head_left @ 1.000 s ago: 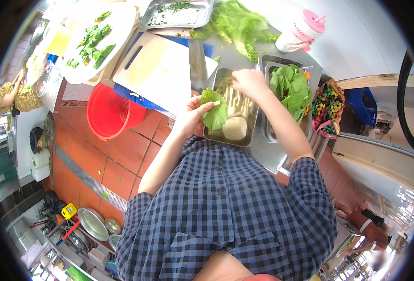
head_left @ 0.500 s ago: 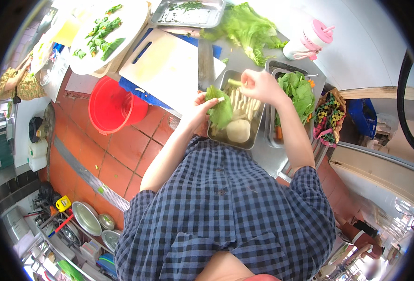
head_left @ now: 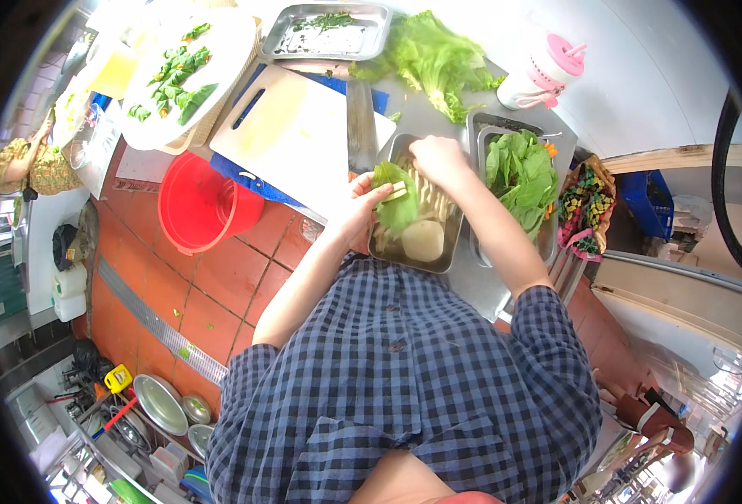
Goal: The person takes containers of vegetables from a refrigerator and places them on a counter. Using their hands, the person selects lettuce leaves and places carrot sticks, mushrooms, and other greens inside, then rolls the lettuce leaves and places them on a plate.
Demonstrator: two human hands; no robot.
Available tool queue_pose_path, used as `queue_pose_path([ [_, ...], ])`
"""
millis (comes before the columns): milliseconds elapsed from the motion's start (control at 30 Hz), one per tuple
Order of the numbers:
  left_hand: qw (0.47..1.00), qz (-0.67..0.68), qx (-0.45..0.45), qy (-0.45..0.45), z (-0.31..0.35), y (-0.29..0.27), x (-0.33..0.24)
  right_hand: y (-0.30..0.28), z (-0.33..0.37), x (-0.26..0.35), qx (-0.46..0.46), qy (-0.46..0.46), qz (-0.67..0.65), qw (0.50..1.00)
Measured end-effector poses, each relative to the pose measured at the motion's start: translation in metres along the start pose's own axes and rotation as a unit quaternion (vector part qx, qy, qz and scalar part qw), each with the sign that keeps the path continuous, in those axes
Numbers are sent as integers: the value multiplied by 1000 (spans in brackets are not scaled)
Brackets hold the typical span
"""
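My left hand (head_left: 361, 206) pinches a green leaf (head_left: 394, 212) with a short pale strip (head_left: 398, 191) lying on it, over the left edge of a metal tray. In that tray (head_left: 443, 262) are many pale vegetable strips (head_left: 435, 206) and a rounded pale piece (head_left: 424, 242) at the near end. My right hand (head_left: 436, 160) is down at the tray's far end, fingers bent and closed; its fingertips are hidden, so what they hold cannot be made out. To its right, a second tray holds green leaves (head_left: 518, 175) with bits of orange vegetable (head_left: 549, 149).
Left of the trays are a cutting board (head_left: 283, 126), a cleaver (head_left: 360, 122) and a white plate (head_left: 230, 59) of green leaf rolls. Beyond lie lettuce (head_left: 438, 67), a shallow metal tray (head_left: 280, 52) and a pink-lidded cup (head_left: 535, 80). A red bucket (head_left: 188, 202) stands on the tiled floor.
My right hand, which held a pale green strip above the tray, has dropped to its far end; that strip no longer shows there. The pale strip on the leaf is now more exposed.
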State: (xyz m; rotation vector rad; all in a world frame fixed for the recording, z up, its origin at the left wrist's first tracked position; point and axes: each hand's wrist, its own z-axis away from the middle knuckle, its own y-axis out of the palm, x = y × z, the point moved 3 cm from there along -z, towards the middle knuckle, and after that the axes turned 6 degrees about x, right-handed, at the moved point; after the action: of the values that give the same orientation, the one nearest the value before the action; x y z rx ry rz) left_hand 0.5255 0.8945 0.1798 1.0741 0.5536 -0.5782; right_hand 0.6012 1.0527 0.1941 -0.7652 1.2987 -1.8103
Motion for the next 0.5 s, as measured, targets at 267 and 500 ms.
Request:
queue_pose_path([
  [267, 999, 31, -11, 20, 10, -8, -4, -21, -1, 3, 49, -28, -34, 998],
  [500, 999, 26, -28, 5, 6, 0, -1, -31, 66, -11, -73, -47, -740, 667],
])
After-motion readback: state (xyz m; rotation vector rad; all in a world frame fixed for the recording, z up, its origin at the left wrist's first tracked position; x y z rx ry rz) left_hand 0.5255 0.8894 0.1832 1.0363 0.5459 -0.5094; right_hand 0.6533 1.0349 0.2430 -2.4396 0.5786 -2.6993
